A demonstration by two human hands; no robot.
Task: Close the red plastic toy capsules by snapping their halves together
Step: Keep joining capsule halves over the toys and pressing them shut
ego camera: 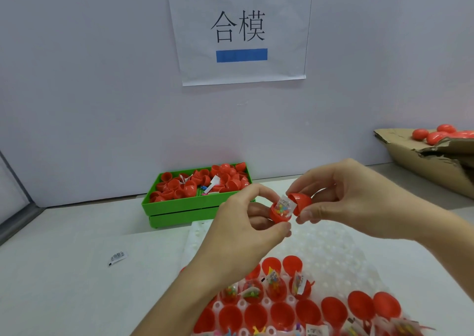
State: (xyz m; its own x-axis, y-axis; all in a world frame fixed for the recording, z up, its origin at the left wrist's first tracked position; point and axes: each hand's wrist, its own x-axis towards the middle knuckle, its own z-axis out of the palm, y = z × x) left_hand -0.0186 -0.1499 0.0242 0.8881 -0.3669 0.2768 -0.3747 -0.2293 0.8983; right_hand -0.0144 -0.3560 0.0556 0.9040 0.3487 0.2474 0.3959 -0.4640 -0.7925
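My left hand (246,222) pinches a red capsule half (278,216) that holds a small clear bag of coloured toy pieces. My right hand (341,202) pinches the matching red cap half (300,201), tilted over the bag's top and just touching the lower half's rim. The two halves are not joined. Both are held above a white dimpled tray (325,246).
The white tray's near rows hold several open red halves (282,315), some with toy bags. A green crate (184,207) of loose red halves stands at the back. A cardboard box (423,161) with closed red capsules is at the far right. A small packet (117,257) lies on the table.
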